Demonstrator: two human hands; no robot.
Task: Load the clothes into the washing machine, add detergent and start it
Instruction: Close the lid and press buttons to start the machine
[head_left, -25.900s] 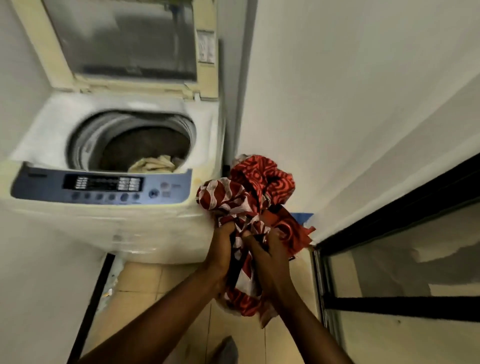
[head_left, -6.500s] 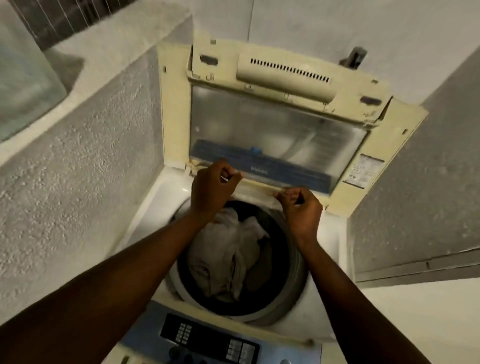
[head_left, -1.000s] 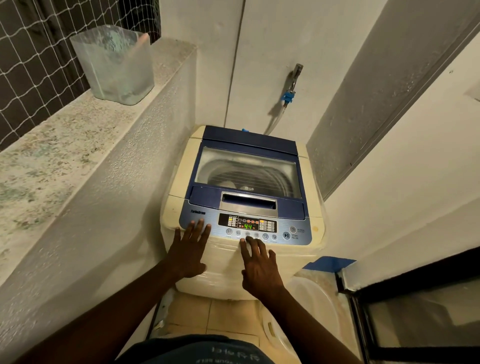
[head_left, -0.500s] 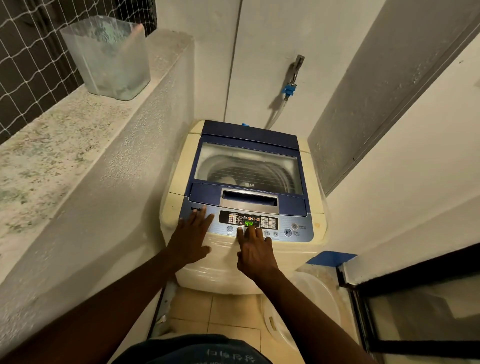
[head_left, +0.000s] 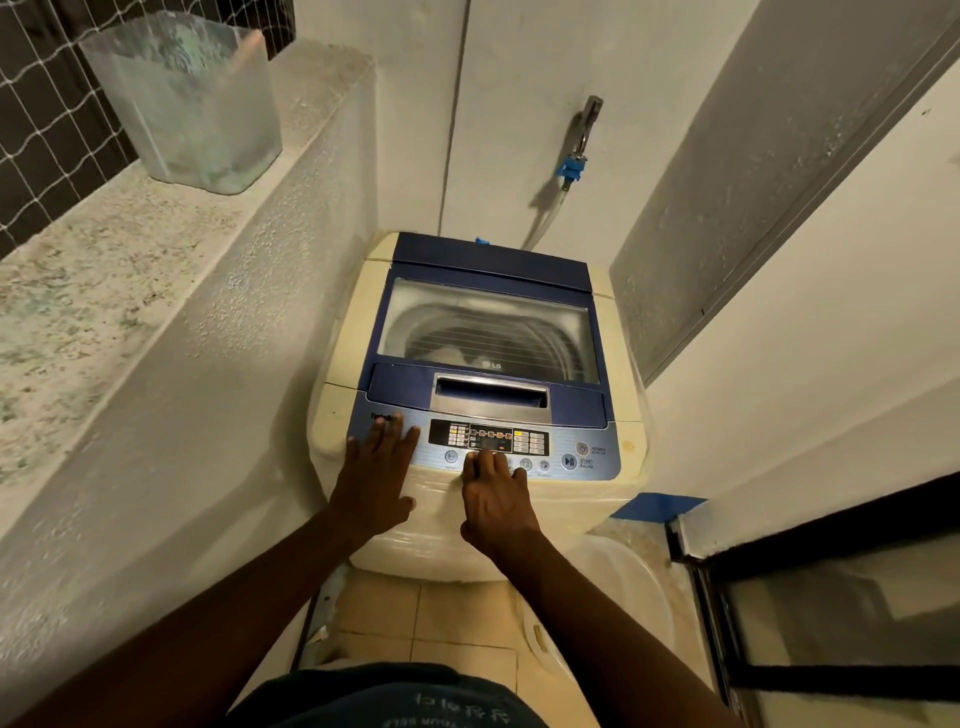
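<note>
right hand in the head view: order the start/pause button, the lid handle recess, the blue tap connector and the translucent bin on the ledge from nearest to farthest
From the right hand:
1. start/pause button, just to its right on the control panel.
2. lid handle recess, just behind the panel.
3. blue tap connector, on the back wall above the machine.
4. translucent bin, far back left on the ledge.

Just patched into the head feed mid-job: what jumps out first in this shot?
The washing machine sits dead centre with its blue lid shut and pale laundry showing through the window. Both hands are on its front control panel: the left hand lies flat at the panel's left end, the right hand has fingers on the middle buttons. A frosted plastic container stands on the ledge, upper left.
</note>
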